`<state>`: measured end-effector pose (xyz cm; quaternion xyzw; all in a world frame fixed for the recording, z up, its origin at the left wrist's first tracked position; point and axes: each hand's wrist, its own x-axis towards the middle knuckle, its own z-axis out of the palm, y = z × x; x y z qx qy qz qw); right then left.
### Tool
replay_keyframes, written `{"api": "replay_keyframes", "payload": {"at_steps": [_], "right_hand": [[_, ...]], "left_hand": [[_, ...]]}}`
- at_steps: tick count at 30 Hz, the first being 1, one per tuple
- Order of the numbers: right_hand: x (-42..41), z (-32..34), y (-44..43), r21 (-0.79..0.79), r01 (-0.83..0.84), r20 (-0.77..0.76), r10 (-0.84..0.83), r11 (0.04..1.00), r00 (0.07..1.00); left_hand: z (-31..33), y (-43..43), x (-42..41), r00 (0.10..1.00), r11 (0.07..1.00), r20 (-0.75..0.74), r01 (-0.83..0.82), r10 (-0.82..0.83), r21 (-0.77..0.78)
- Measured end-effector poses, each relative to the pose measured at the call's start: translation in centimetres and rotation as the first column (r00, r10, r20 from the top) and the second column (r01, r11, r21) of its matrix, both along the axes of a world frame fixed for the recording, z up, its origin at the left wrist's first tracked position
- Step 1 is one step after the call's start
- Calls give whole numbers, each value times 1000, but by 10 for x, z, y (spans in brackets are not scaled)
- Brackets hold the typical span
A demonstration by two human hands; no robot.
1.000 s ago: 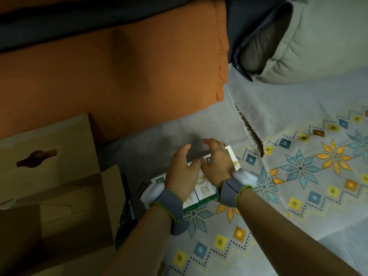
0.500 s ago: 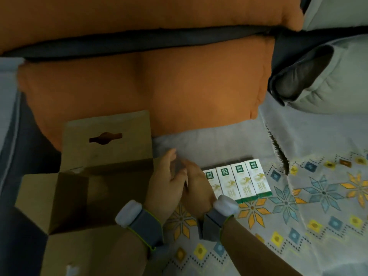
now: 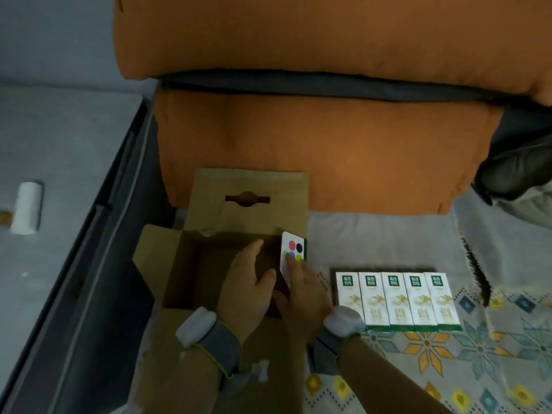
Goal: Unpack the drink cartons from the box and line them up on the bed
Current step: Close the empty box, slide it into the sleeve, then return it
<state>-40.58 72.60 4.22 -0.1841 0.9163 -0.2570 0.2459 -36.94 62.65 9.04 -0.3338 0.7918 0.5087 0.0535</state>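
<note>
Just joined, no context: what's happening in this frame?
A person is unpacking drink cartons from a cardboard box on a bed. Five cartons already lie side by side on the patterned sheet, right of the box. Both hands are at the open box: the left hand reaches inside, and the right hand rests on the box's right flap, the one with colour dots. Whether more cartons remain inside is hidden.

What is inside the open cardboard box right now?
Both hands reach into the cardboard box; the left hand is open, the right hand touches a flap with coloured dots. Its dim floor looks bare; hands cover the rest.
</note>
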Motion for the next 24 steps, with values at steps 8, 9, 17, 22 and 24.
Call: {"api": "replay_keyframes", "payload": {"at_steps": [8,9,17,22,24], "right_hand": [[15,-36,-23,382,-167,-134,233,909,963],[16,-39,-25,422,-172,-181,269,890,946],[23,-71,-36,432,-188,-106,257,882,961],[27,-85,-37,468,-140,-103,211,872,972],[27,-89,-35,463,-115,-65,163,879,984]], "left_hand": [[-10,-54,29,996,991,66,70,-63,-118],[-14,-62,33,997,994,68,46,-39,-99],[-41,-113,46,973,956,146,-139,181,-259],[-57,-137,52,946,943,193,-207,261,-259],[-60,-142,54,943,957,203,-231,265,-175]]}}
